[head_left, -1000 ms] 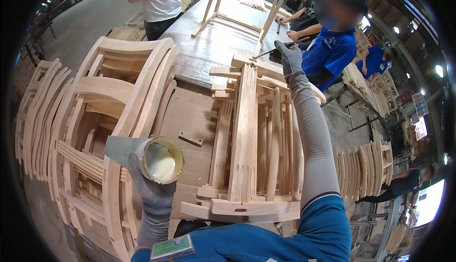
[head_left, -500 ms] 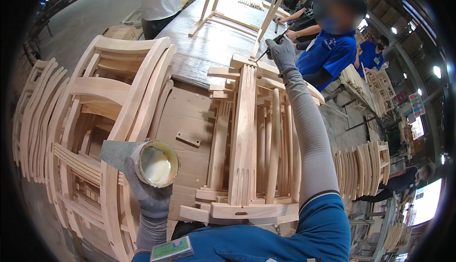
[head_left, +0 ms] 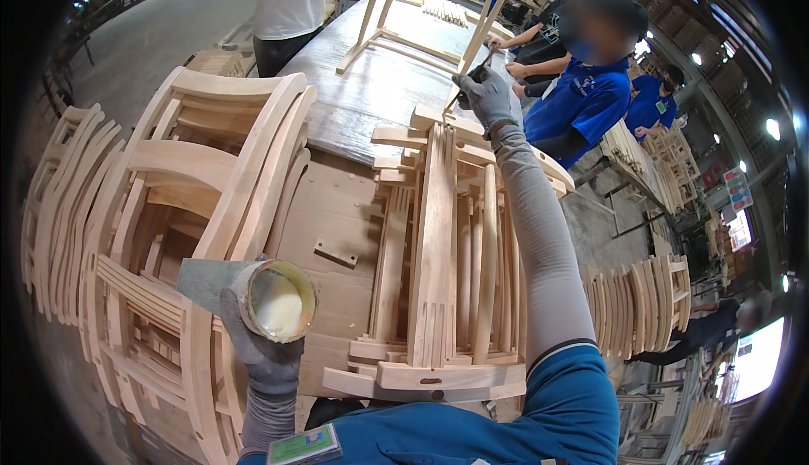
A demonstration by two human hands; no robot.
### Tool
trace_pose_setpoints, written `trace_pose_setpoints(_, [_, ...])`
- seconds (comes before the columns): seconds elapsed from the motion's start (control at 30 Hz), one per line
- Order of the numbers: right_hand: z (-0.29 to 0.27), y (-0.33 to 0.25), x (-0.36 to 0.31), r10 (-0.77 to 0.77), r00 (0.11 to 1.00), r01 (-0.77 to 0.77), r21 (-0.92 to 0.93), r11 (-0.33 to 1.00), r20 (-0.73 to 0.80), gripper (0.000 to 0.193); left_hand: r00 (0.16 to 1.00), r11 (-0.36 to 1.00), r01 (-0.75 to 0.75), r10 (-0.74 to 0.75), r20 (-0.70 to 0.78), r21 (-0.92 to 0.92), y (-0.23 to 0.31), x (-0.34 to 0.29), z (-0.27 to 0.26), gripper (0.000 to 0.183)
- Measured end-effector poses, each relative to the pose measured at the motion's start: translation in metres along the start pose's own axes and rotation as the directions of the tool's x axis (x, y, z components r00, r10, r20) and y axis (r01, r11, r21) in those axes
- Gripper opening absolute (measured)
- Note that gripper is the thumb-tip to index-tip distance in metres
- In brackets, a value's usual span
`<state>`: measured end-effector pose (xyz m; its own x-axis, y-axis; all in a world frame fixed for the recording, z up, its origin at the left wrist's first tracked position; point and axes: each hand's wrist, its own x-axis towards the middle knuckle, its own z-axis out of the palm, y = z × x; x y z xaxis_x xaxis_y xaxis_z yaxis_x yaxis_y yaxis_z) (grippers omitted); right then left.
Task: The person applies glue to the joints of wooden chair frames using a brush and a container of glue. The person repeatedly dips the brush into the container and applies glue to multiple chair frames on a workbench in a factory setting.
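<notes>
My left hand (head_left: 265,355), in a grey glove, is wrapped round a round cup (head_left: 313,286) of creamy white, glue-like liquid. A flat grey plate (head_left: 206,279) juts out to the left beside the cup. With my right arm stretched forward, my gloved right hand (head_left: 489,98) is closed round a thin stick-like tool (head_left: 450,103). Its lower tip is at the far end of a stack of pale wooden chair parts (head_left: 431,254); whether it touches the wood I cannot tell. Slotted holes show in the stack's near crosspiece (head_left: 472,376).
Curved wooden frames (head_left: 185,161) stand stacked at my left. A small wooden block (head_left: 335,253) lies on brown cardboard (head_left: 324,204). Beyond is a film-covered table (head_left: 345,111) bearing a wooden frame (head_left: 421,48). A co-worker in blue (head_left: 581,98) stands at the far right, others behind.
My right hand with the stick has shifted slightly left and nearer, its tip lower at the stack's far end. The cup in my left hand has sunk a little.
</notes>
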<state>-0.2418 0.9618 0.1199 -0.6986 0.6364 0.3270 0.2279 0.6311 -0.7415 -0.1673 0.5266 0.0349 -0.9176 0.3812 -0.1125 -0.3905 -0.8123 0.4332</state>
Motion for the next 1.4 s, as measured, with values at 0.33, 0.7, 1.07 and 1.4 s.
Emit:
trace_pose_setpoints(0.33, [-0.074, 0.007, -0.065, -0.023, 0.999, 0.039, 0.654, 0.756, -0.033, 0.014, 0.996, 0.991, -0.052, 0.043, 0.079, 0.124, -0.004, -0.02, 0.023, 0.053])
trace_pose_setpoints(0.7, [-0.116, -0.107, -0.336, -0.502, 0.852, 0.297, 0.655, 0.695, 0.146, 0.021, 0.849, 0.951, -0.164, 0.001, 0.528, 0.262, -0.047, -0.104, 0.09, 0.062])
trace_pose_setpoints(1.07, [-0.164, -0.084, -0.453, -0.613, 0.79, 0.412, 0.709, 0.573, 0.037, 0.022, 0.823, 0.871, -0.447, 0.311, 0.476, 0.203, -0.074, -0.164, 0.078, 0.056])
trace_pose_setpoints(1.4, [-0.145, -0.077, -0.477, -0.486, 0.874, 0.279, 0.844, 0.457, -0.026, 0.018, 0.882, 0.969, -0.241, 0.239, 0.407, -0.048, -0.074, -0.191, 0.081, 0.053])
